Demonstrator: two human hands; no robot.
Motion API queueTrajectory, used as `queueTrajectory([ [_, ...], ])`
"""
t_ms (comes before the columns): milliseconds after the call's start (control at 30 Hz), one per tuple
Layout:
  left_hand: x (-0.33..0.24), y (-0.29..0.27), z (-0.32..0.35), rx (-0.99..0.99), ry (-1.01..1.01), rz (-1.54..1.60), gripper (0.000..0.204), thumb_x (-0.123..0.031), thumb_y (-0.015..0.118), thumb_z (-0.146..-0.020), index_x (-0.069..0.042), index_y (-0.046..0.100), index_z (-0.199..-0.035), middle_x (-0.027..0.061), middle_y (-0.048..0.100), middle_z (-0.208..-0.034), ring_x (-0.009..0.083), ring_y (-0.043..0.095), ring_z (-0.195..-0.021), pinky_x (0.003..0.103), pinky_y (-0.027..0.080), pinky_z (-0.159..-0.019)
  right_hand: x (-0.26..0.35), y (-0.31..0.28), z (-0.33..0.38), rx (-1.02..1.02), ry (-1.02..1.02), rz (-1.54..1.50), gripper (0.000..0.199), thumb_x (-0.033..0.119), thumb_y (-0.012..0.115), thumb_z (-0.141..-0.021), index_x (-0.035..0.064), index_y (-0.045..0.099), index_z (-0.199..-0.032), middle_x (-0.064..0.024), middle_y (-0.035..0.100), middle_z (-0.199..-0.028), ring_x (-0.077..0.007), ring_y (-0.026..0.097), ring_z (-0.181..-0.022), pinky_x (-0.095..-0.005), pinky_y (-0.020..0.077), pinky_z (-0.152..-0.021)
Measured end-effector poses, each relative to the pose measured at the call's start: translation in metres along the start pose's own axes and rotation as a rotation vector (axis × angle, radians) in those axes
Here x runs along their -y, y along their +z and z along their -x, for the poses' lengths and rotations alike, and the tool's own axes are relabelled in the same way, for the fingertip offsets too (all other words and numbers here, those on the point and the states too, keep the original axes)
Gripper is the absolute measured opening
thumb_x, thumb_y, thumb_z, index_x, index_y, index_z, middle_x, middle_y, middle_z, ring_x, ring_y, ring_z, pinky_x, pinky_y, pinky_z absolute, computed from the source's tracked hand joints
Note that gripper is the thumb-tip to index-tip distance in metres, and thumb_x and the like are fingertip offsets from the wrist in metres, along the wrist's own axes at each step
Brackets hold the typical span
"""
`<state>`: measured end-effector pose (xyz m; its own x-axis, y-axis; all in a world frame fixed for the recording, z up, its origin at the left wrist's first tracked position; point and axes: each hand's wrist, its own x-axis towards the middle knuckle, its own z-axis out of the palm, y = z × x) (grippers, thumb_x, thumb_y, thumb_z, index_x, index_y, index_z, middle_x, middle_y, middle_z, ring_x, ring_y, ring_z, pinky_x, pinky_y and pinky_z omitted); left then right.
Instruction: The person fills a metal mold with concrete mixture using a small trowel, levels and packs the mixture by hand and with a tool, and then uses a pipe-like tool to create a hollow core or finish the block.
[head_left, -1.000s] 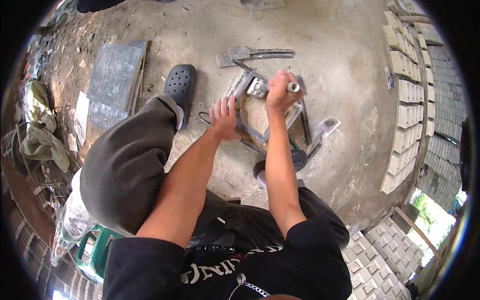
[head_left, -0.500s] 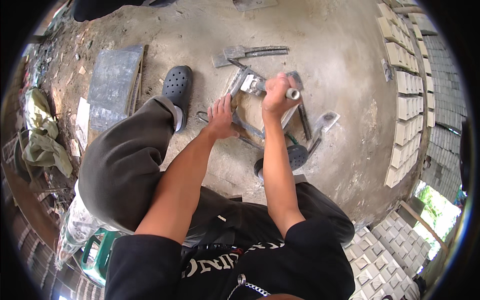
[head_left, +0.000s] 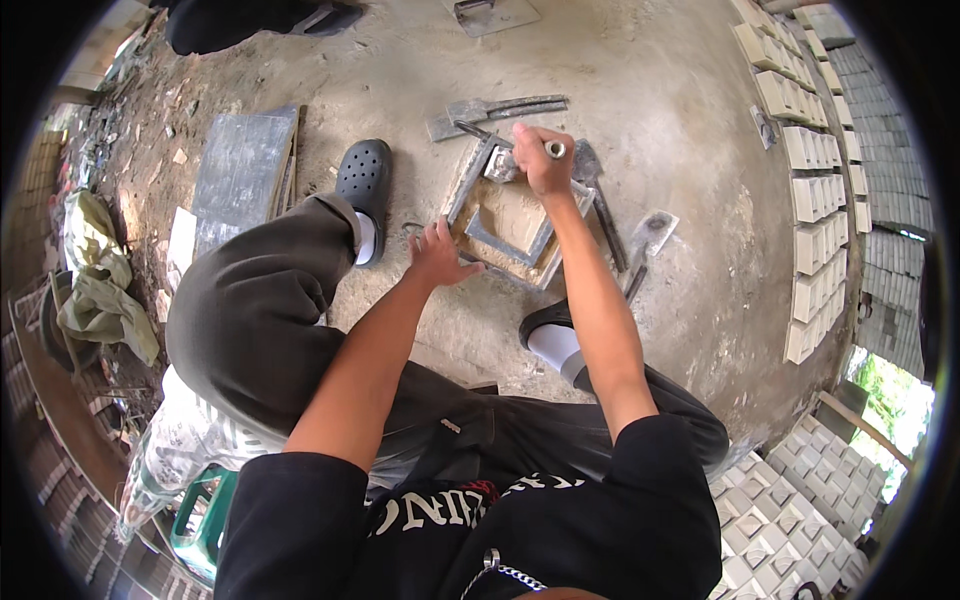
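Observation:
A square metal mould frame (head_left: pixel 512 232) filled with sandy mortar lies on the concrete floor between my feet. My left hand (head_left: pixel 440 255) rests on the frame's near-left edge, fingers spread. My right hand (head_left: pixel 538 160) is closed around the light handle of a small trowel (head_left: pixel 500 165), whose blade presses on the mortar at the frame's far corner. A flat metal trowel (head_left: pixel 650 235) lies to the right of the frame.
More metal tools (head_left: pixel 500 110) lie beyond the frame. A grey slab (head_left: pixel 240 170) lies at the left by my black clog (head_left: pixel 365 185). Rows of pale cast blocks (head_left: pixel 815 200) line the right side; patterned blocks (head_left: pixel 800 500) sit lower right. A green stool (head_left: pixel 205 510) is under me.
The view shifted slightly. My right hand with the trowel moved a little toward the frame's far corner; my left hand stayed on the frame edge.

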<state>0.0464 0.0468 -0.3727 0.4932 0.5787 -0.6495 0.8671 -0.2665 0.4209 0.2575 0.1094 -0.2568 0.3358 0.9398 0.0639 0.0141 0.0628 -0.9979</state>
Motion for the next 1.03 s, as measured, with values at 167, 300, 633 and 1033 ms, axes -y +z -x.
queueTrajectory([
  [167,0.01,-0.002,-0.018,0.121,-0.053,0.043,0.133,-0.074,0.065,-0.073,0.004,-0.009,-0.151,0.0324,0.011,-0.154,0.0434,0.009,-0.147,0.061,0.004,-0.116,0.038,0.003,0.0,-0.119,-0.099,-0.135,0.038,0.007,0.058,-0.089,0.0008,0.048,-0.052,0.0012,0.046,-0.051,-0.0068,0.04,-0.045,-0.0272,0.0275,-0.043],
  [300,0.012,0.004,-0.017,0.266,-0.097,0.014,0.131,-0.071,0.063,-0.077,0.002,-0.017,-0.151,0.0341,-0.002,-0.157,0.0423,-0.004,-0.149,0.06,-0.003,-0.116,0.065,0.001,0.017,-0.165,-0.164,-0.241,0.034,0.003,0.054,-0.087,-0.0006,0.048,-0.053,-0.0002,0.046,-0.051,-0.0073,0.04,-0.045,-0.0272,0.0279,-0.043],
  [633,0.006,-0.003,-0.017,0.304,-0.075,0.021,0.125,-0.067,0.059,-0.084,0.004,-0.02,-0.149,0.0372,-0.009,-0.156,0.0447,-0.01,-0.148,0.061,-0.005,-0.116,-0.001,0.006,0.02,-0.212,-0.108,-0.123,0.034,0.005,0.051,-0.086,0.0017,0.042,-0.053,0.0006,0.042,-0.05,-0.0073,0.038,-0.045,-0.0277,0.0275,-0.044],
  [1033,0.007,-0.012,-0.021,0.285,-0.102,0.015,0.124,-0.069,0.058,-0.083,0.003,-0.016,-0.151,0.0343,-0.009,-0.157,0.042,-0.01,-0.149,0.059,-0.006,-0.117,-0.013,0.016,0.01,-0.118,-0.069,-0.084,0.037,0.009,0.06,-0.086,0.0023,0.043,-0.055,0.0024,0.042,-0.05,-0.0061,0.037,-0.047,-0.0283,0.0265,-0.044],
])
